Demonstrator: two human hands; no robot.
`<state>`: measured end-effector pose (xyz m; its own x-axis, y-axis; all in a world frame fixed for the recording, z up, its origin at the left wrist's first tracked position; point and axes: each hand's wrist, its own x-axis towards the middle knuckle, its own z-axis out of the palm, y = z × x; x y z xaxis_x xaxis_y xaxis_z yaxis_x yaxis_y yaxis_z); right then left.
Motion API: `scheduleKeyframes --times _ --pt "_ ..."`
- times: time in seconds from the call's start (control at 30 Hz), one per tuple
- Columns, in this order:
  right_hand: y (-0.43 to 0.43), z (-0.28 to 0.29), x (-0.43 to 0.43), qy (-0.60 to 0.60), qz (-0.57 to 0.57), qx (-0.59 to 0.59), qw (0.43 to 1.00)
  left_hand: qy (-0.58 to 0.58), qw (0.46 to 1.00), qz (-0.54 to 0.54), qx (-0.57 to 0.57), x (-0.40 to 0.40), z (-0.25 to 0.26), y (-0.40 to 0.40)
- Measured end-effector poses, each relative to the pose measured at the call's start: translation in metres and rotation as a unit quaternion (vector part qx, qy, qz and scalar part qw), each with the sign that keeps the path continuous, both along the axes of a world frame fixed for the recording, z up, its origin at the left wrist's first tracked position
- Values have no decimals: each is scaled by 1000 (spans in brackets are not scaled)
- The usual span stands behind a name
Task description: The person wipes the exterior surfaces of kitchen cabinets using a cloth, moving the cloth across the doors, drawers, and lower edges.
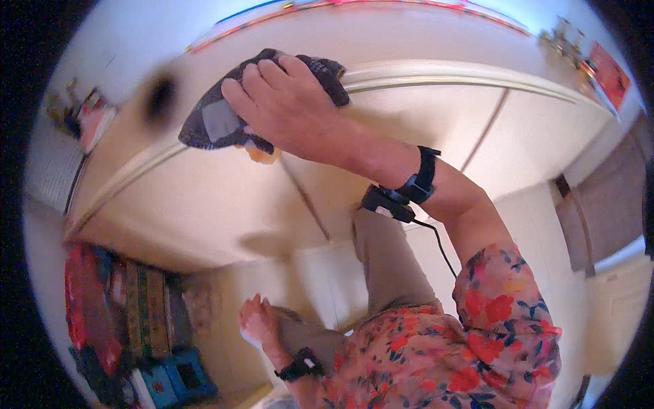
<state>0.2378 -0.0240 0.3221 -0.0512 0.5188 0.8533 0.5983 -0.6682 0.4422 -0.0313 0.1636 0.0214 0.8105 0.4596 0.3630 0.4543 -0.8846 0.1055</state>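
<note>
A dark patterned cloth [204,115] with a light grey patch is bunched under my right hand [286,102], whose fingers curl over it. The cloth lies across the moulded edge of a cream-coloured furniture top [409,76]. Something orange-yellow [261,154] shows just below the cloth; what it is cannot be told. Low in the view, my left hand [258,319] hangs by my leg, fingers partly bent, touching nothing that I can see.
Cream panels [204,209] with darker seams drop below the top's edge. Colourful fabrics [92,307] and a blue item [189,376] stand at lower left. Blurred ornaments appear at the far left [76,112] and upper right [567,43]. A dark blurred spot [161,97] is left of the cloth.
</note>
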Motion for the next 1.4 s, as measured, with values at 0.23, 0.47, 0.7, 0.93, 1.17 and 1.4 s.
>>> scheduleKeyframes --times 0.23,0.47,0.7,0.93,1.17,1.4 --pt "-106 4 -2 182 -91 -57 977 28 999 26 -18 -15 -7 17" --pt "-254 -36 16 91 -249 -3 964 39 999 -4 -34 -20 -37 37" --pt "-451 -78 72 37 -266 156 950 50 998 -16 -44 -19 -34 27" --pt "-430 -72 68 198 -12 565 801 14 999 -31 2 -47 -76 52" --pt "-396 -118 87 55 -187 347 917 54 998 14 20 -32 -63 40" --pt "-224 -125 26 37 -174 194 965 54 998 1 -45 -33 -61 47"
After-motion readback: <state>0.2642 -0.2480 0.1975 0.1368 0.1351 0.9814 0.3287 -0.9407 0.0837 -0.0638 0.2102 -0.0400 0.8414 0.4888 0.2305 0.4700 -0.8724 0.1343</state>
